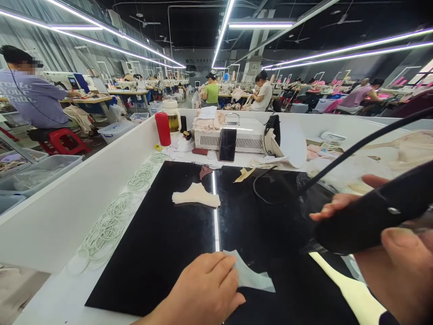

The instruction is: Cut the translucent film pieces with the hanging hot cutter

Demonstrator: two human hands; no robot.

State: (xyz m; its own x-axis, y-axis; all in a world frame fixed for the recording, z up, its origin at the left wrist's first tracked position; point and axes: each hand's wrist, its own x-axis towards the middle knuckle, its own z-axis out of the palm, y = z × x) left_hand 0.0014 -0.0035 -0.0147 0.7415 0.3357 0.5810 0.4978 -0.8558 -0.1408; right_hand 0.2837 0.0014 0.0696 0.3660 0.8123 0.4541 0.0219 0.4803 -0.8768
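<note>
My left hand (209, 286) rests at the front of the glossy black board (152, 253), its fingers pressed on the left part of a pale blue-grey fabric piece (255, 275). At the right, my right hand (402, 253) is wrapped round a black handheld tool (375, 212) with a black cable (358, 142); the tool is held above the board. Farther back on the board lies a stack of cream fabric pieces (196, 195). Under the tool, at the front right, is a pale yellow piece (352, 289).
Green elastic loops (104, 230) line the left side. Behind the board are a red cup (163, 128), a jar (172, 119), a phone (228, 144) and a white machine (248, 137). Fabrics and plastic lie at right. Low white walls (77, 198) surround the table; people sit beyond.
</note>
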